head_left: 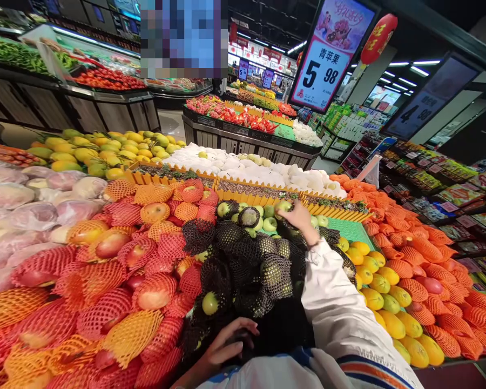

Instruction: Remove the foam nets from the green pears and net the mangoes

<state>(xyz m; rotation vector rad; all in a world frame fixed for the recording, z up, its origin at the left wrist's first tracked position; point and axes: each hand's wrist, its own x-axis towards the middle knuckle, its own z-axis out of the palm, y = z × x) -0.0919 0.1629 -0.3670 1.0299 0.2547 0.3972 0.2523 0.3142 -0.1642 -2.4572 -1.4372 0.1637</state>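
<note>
My right hand (297,217) reaches far over the fruit stand, in a white sleeve, and closes round a green apple (284,206) at the back of the pile. My left hand (227,343) rests low near the front edge, fingers curled over a dark net-wrapped fruit. Green apples in black foam nets (247,259) fill the middle of the stand between my two hands. Several bare green apples (267,224) lie near the right hand.
Red apples in red and orange nets (117,281) cover the left. Yellow fruit (383,302) and orange-netted fruit (429,270) lie to the right. A yellow picket divider (243,200) runs behind, white-netted fruit (251,167) beyond. A price sign (328,59) hangs overhead.
</note>
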